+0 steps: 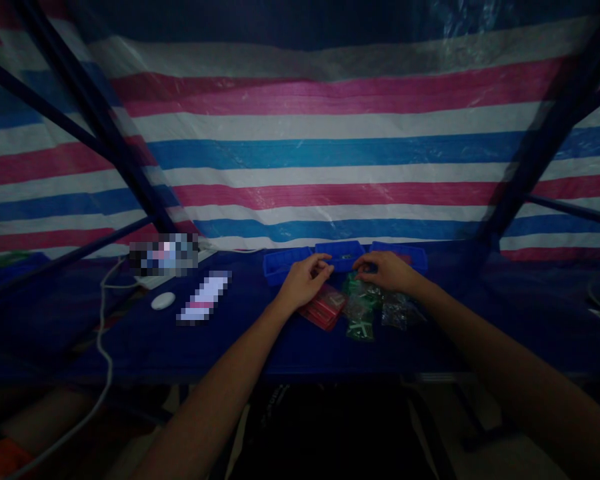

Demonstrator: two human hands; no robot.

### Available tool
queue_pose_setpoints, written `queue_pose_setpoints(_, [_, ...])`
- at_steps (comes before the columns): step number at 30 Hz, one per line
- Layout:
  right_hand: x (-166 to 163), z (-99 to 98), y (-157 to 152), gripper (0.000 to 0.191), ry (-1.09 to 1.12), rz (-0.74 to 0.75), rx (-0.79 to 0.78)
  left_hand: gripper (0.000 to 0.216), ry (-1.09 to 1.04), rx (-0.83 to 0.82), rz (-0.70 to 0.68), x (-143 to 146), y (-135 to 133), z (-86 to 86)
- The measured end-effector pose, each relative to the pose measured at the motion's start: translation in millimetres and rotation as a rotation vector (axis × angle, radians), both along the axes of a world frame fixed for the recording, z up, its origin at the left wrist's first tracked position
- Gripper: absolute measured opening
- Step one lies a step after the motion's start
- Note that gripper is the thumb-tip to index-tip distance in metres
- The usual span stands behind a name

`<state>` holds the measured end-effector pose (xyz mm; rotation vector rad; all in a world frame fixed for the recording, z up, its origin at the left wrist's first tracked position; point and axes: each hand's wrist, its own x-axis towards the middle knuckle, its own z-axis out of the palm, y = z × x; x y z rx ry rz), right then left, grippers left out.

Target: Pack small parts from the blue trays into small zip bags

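Note:
My left hand (306, 280) is over the blue table, its fingers bent in toward the thumb. Whatever it may pinch is too dark and small to make out. Beneath it lies a stack of red plastic packets (325, 308). To the right, my right hand (387, 271) curls its fingers above green-tinted plastic bags (361, 317); a small thing between its fingertips cannot be made out. A clear plastic bag (400, 311) lies under the right wrist. Behind the hands stand three shallow blue bins, the left bin (280, 263), the middle bin (339, 252) and the right bin (416, 257).
On the left of the table lie a blurred-out phone (205, 298), a white oval object (163, 301) and a pixelated item (165, 255). A white cable (103, 333) hangs over the left side. Dark frame posts (545, 153) and a striped tarp (320, 153) close off the back.

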<state>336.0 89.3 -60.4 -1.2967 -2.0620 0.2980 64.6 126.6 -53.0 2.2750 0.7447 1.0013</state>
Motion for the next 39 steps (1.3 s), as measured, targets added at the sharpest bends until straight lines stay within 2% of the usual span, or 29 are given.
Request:
queue_pose_setpoints(5, [-1.7, 5.5, 1.2, 0.022, 0.215, -0.102, 0.059, 0.032, 0.029, 0.06, 0.02, 1.1, -3.2, 2.4])
queue_pose_setpoints(11, [-17.2, 4.0, 1.4, 0.029, 0.468, -0.149, 0.156, 0.034, 0.157, 0.281, 0.031, 2.8, -10.9, 6.4])
queue_pose_setpoints(15, [-39.2, -1.5, -3.0, 0.029, 0.6, -0.09, 0.159, 0.047, 0.194, 0.32, 0.025, 3.8, -14.0, 7.5])
queue_pose_setpoints(18, [-53.0, -4.2, -6.2, 0.031, 0.712, -0.003, 0.092, 0.03, 0.196, 0.311, -0.007, 4.5, -14.5, 9.7])
queue_pose_setpoints(22, [-58.4, -3.2, -9.2, 0.036, 0.719, 0.093, 0.037, 0.022, 0.158, 0.246, 0.001, 4.7, -14.2, 12.4])
queue_pose_setpoints(27, [-55.0, -2.7, -10.0, 0.035, 0.672, 0.118, -0.034, 0.018, 0.108, 0.183, 0.044, 4.7, -13.6, 11.1])
queue_pose_setpoints(39, [-56.9, -0.9, -14.3, 0.035, 0.644, 0.179, -0.103, 0.009, 0.088, 0.207, 0.04, 6.3, -16.1, 13.1])
